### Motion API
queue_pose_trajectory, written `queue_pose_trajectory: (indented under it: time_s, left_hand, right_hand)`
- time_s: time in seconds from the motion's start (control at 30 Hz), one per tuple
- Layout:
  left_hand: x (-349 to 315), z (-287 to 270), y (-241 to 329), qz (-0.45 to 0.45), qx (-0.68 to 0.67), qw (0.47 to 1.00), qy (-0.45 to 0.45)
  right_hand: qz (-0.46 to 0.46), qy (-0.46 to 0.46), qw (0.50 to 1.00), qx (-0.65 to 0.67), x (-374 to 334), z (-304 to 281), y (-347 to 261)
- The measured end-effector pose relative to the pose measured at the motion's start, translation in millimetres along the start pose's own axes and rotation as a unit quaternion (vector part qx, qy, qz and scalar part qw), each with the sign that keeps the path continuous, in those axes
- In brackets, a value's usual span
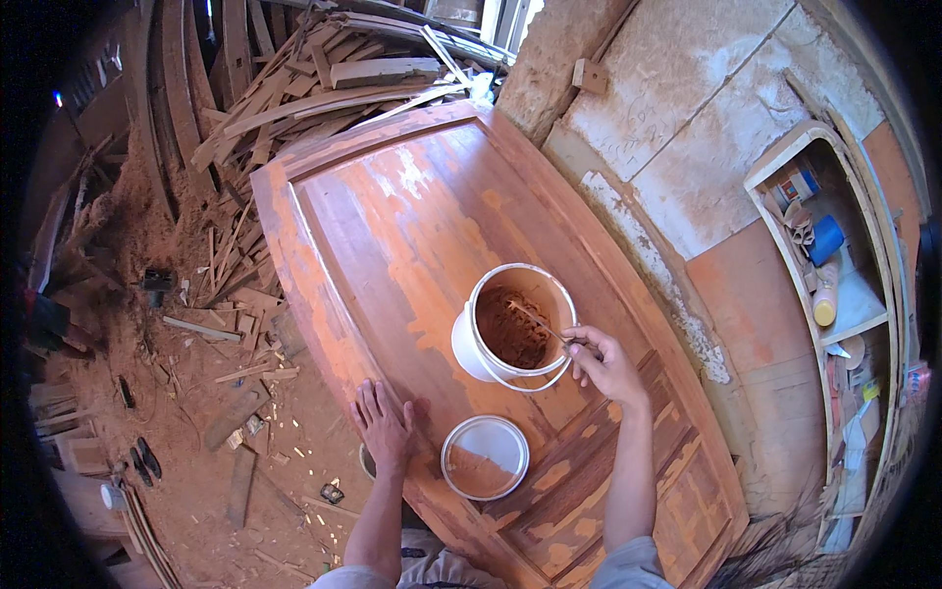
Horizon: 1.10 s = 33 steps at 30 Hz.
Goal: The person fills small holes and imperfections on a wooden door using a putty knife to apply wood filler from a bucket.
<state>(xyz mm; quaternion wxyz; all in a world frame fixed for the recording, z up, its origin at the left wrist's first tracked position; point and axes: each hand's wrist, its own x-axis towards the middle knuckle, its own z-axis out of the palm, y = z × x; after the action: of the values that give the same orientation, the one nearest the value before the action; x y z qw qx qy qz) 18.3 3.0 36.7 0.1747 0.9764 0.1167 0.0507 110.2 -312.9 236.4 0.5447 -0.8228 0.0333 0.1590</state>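
Note:
A wooden door panel (422, 236) lies flat in front of me, patched with orange-brown filler. On it stands a white bucket (475, 346) with a wire handle, part filled with reddish-brown powder or paste (510, 334). My right hand (601, 363) is at the bucket's right rim, fingers closed round a thin stick-like tool (535, 316) whose far end dips into the brown stuff. My left hand (383, 420) rests flat on the door's left edge, fingers spread. Close by it lies a round lid (486, 457), partly coated with brown residue.
Scrap wood (324, 79) is heaped beyond the door. Sawdust and offcuts cover the floor (294, 422) at left. On the right, a wooden shelf (822, 334) against the wall holds a blue cup (825, 239), a yellow-capped bottle (824, 306) and a can (797, 187). Sandals (145, 459) lie far left.

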Motion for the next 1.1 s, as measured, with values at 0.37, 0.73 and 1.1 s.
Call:
queue_pose_trajectory:
  time_s: [0.37, 0.73, 1.1]
  left_hand:
    - [-1.8, 0.8, -3.3, 0.001, -0.001, 1.0, -0.002]
    - [-3.5, 3.3, 5.4, 0.023, 0.022, 0.999, 0.011]
    - [-11.3, 8.8, 10.6, 0.063, 0.053, 0.996, 0.022]
  right_hand:
    - [-0.169, 0.235, 0.944, -0.161, -13.9, 57.9, 16.8]
    - [-0.097, 0.308, 0.931, 0.174, -52.2, 77.2, 42.0]
    - [0.092, 0.429, 0.832, 0.339, -186.4, 53.7, 168.1]
